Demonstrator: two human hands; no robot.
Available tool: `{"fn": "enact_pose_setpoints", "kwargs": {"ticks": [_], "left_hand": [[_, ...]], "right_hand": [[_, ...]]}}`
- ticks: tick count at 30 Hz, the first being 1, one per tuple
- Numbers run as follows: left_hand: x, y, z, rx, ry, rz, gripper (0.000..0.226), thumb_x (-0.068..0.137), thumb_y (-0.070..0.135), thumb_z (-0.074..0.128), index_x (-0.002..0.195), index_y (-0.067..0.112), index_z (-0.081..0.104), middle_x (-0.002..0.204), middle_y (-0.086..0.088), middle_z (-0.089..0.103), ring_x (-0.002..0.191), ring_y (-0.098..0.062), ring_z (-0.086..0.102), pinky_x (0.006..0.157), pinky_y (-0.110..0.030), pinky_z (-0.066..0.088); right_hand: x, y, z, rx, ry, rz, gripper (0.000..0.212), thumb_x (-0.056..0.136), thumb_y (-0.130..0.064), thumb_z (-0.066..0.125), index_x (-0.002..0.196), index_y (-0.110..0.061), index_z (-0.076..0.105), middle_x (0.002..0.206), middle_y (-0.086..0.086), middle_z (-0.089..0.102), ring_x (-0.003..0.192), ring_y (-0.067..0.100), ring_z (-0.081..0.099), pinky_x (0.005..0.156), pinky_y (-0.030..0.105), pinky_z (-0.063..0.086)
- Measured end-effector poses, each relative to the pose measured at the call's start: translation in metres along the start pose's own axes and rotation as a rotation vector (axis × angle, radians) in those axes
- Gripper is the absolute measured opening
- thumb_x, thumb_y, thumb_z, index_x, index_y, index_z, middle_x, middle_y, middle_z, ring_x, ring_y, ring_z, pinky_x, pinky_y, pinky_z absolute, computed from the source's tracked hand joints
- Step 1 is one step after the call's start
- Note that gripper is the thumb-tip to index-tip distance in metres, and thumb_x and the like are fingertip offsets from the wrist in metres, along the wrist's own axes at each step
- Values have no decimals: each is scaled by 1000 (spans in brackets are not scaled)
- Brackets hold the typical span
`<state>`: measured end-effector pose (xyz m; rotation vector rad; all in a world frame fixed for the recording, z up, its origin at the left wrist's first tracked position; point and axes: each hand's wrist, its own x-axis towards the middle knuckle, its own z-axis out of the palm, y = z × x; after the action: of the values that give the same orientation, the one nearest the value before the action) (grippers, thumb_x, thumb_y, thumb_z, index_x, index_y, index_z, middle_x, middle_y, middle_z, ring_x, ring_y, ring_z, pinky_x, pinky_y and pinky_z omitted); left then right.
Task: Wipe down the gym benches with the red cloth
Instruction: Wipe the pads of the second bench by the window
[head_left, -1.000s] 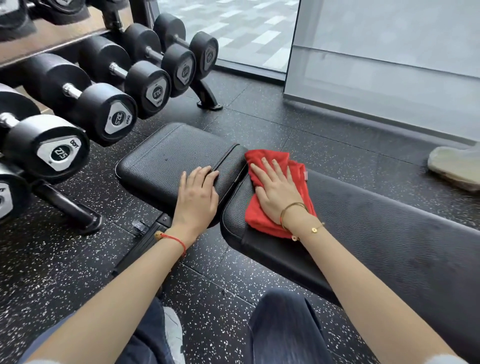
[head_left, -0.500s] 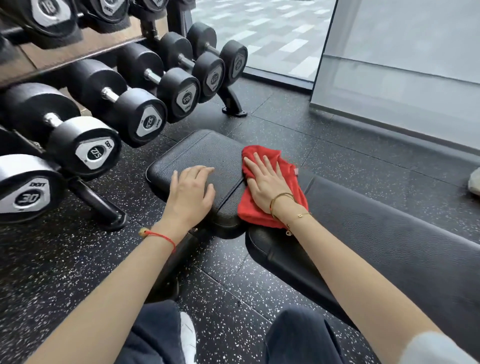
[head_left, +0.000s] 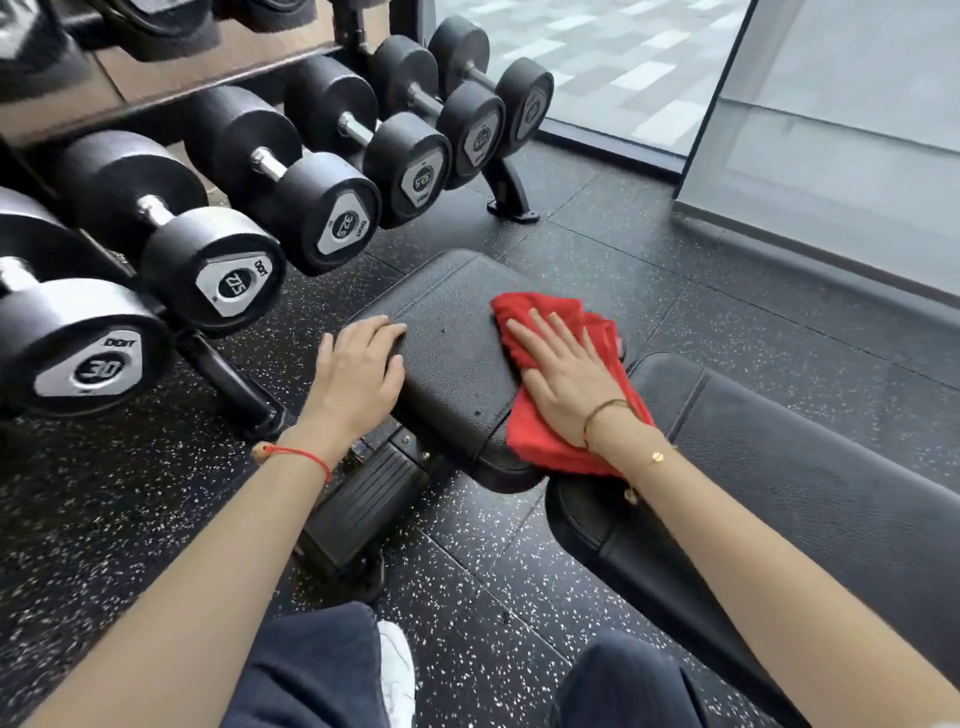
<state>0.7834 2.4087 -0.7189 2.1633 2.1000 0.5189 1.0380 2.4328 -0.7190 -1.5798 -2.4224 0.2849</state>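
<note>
A black padded gym bench lies across the floor in two parts: a small seat pad (head_left: 452, 332) and a long back pad (head_left: 810, 467) running off to the right. The red cloth (head_left: 550, 441) lies spread over the right side of the seat pad, next to the gap between the pads. My right hand (head_left: 561, 379) presses flat on the cloth with fingers straight. My left hand (head_left: 358, 374) rests on the seat pad's left edge, fingers relaxed and holding nothing.
A rack of black dumbbells (head_left: 322, 208) stands close on the left, its foot (head_left: 511, 200) beyond the seat pad. The bench's base (head_left: 363, 504) sits under the seat. A glass wall (head_left: 831, 130) runs at the back right. My knees (head_left: 322, 670) are at the bottom.
My right hand has slid the red cloth left from the back pad's end, across the gap, onto the seat pad. My left hand has shifted left to the seat pad's edge.
</note>
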Motion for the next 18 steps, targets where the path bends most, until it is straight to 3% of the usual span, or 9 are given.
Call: {"fn": "enact_pose_setpoints", "kwargs": {"ticks": [3, 7, 14, 18], "left_hand": [[2, -1, 0, -2, 9, 12, 42, 98, 25, 46, 139, 18, 49, 146, -2, 44, 137, -23, 37, 116, -53, 23], [5, -1, 2, -14, 26, 11, 42, 97, 24, 50, 138, 15, 51, 144, -6, 46, 133, -28, 38, 112, -47, 33], [14, -1, -1, -33, -3, -32, 39, 94, 22, 53, 132, 12, 54, 139, -5, 50, 129, -30, 40, 104, -47, 41], [10, -5, -2, -45, -21, 3, 42, 97, 23, 52, 138, 15, 51, 144, -5, 47, 132, -28, 37, 108, -47, 37]], "right_hand": [[47, -4, 1, -33, -2, 104, 55, 99, -30, 33, 152, -29, 17, 162, 0, 5, 149, 21, 1, 119, 41, -4], [78, -42, 16, -60, -20, 50, 57, 98, -32, 33, 152, -28, 16, 162, 2, 5, 149, 24, 2, 120, 43, -4], [24, -79, 34, -75, -16, -201, 60, 96, -34, 36, 152, -29, 16, 161, -1, 8, 149, 21, 4, 121, 41, -2], [15, -44, 19, -37, -26, -152, 60, 96, -32, 37, 152, -33, 14, 161, -5, 7, 149, 17, 2, 119, 36, -5]]}}
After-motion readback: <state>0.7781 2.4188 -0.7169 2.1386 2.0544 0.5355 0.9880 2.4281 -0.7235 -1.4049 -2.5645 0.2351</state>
